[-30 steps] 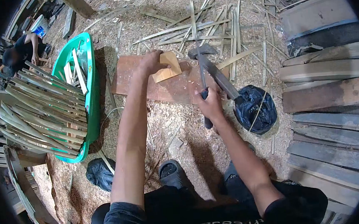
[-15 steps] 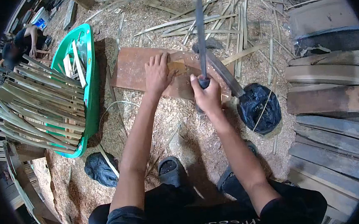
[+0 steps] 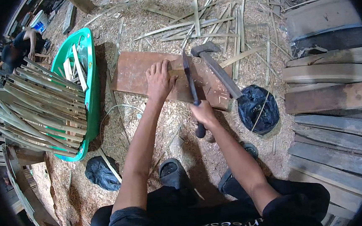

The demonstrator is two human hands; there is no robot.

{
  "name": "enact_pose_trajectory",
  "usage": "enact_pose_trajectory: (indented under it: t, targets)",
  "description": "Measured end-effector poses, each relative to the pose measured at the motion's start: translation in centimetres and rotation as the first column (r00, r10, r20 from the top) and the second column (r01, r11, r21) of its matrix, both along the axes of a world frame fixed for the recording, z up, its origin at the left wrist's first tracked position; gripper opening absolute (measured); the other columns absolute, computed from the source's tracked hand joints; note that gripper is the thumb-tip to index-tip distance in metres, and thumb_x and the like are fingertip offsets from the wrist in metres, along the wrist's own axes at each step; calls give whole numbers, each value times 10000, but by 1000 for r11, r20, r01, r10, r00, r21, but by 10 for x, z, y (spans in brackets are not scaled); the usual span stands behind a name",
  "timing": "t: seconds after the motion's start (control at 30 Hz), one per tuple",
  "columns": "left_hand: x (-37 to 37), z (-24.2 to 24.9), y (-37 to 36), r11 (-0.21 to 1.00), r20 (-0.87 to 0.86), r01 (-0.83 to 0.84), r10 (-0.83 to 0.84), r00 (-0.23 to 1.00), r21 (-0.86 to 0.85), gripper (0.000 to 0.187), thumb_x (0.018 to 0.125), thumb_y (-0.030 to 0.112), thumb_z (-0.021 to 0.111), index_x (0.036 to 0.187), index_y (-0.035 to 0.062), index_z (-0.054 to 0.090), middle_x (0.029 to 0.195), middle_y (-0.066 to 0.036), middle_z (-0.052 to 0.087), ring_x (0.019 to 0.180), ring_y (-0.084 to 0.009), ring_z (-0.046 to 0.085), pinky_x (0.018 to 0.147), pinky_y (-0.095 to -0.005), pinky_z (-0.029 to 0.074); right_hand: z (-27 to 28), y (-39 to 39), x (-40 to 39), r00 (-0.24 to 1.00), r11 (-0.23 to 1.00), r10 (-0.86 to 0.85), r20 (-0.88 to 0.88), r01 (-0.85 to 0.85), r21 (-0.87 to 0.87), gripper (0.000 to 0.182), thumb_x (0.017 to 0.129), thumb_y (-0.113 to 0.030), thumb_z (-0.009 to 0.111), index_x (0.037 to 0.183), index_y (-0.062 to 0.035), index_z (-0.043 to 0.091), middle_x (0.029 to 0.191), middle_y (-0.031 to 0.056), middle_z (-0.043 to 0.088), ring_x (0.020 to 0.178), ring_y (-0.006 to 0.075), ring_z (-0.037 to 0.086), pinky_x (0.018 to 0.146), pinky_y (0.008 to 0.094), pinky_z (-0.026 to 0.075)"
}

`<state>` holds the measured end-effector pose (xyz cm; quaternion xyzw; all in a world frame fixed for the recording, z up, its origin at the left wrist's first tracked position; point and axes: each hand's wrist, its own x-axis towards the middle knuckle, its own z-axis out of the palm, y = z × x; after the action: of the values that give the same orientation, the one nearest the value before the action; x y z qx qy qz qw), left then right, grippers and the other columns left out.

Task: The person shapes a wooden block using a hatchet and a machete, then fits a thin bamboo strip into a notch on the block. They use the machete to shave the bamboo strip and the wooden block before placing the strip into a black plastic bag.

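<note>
My right hand (image 3: 205,114) is wrapped round the dark handle of a machete (image 3: 190,79), whose blade points away from me, low over a brown board (image 3: 129,70). On that board my left hand (image 3: 159,79) presses down, its fingers on a short piece of wood (image 3: 175,72). The blade crosses this piece in view, at its right end. To the right of the blade lies a hammer (image 3: 221,73), its head at the board's far edge and its handle running toward me. Small chips are scattered on the board.
A green tub (image 3: 90,69) stands left, curved bamboo strips (image 3: 46,110) across it. Black plastic bags (image 3: 258,109) lie near my feet. Thin strips (image 3: 183,26) litter the sawdust floor ahead. Planks (image 3: 331,99) are stacked right. A person (image 3: 25,44) crouches far left.
My right hand has brought the machete down from upright to low over the board, with the hand drawn closer to me. My left hand stays on the wood.
</note>
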<state>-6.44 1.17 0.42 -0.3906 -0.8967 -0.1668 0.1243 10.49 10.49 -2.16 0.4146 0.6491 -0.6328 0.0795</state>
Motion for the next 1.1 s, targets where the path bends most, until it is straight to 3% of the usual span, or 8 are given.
enact_pose_trajectory:
  t: [0.17,0.27,0.4,0.53,0.63,0.8,0.93,1.1]
  targets:
    - [-3,0,-1,1000,-12,-5,5,1000,0,702,767,351,750,1344,76,460,1179,-101,543,1165,-286,489,981,-468,359,4,3,-5,907,961,-151,-393,228,158,190,840,-162,688,722,-81,563,575,4,550,455,121,544,425,302,417]
    - [0,-6,-5,1000,-18,9,-9,1000,2,707,769,355,750,1349,76,456,1176,-99,543,1170,-284,487,980,-461,358,-19,-7,7,998,988,-64,-5,64,142,280,811,-300,685,770,-27,634,726,135,678,639,239,664,610,381,501]
    - [-2,0,-1,1000,-21,1,-1,1000,-8,713,770,365,752,1350,69,461,1198,-102,543,1175,-284,484,971,-451,362,6,2,4,983,996,-85,-161,80,-38,268,804,-268,691,790,-9,622,698,113,654,647,237,651,627,396,503]
    - [1,-3,-4,998,-21,29,-28,999,58,673,764,351,757,1307,61,485,1172,-117,551,1135,-317,505,962,-462,372,11,-4,2,864,914,-127,-488,293,282,199,852,-142,650,704,-59,547,544,16,544,408,135,527,409,315,446]
    - [0,2,-2,999,12,9,-10,1000,32,673,762,344,759,1310,68,483,1176,-116,550,1156,-315,495,969,-462,368,-1,-2,8,997,977,58,58,-69,204,183,848,-152,651,709,-66,570,549,10,546,426,145,545,445,325,462]
    - [-5,-1,1,999,-31,-14,15,999,30,676,764,353,755,1312,67,482,1183,-117,548,1163,-314,494,969,-463,369,9,4,-1,904,930,-81,-420,220,295,197,856,-171,638,698,-67,582,575,18,572,457,135,558,427,326,442]
    - [-2,-3,-1,999,-53,0,2,999,35,679,768,363,750,1315,65,478,1192,-122,547,1167,-317,496,979,-459,369,-9,0,9,996,981,75,39,-81,174,186,843,-134,640,686,-70,563,567,19,562,457,119,541,421,292,421]
    - [-5,-4,3,999,-26,-45,45,999,-6,692,783,375,743,1342,71,471,1245,-105,537,1199,-282,481,978,-475,365,12,7,1,948,975,-116,-295,166,150,244,784,-259,673,715,-28,637,624,111,644,565,231,641,590,382,505]
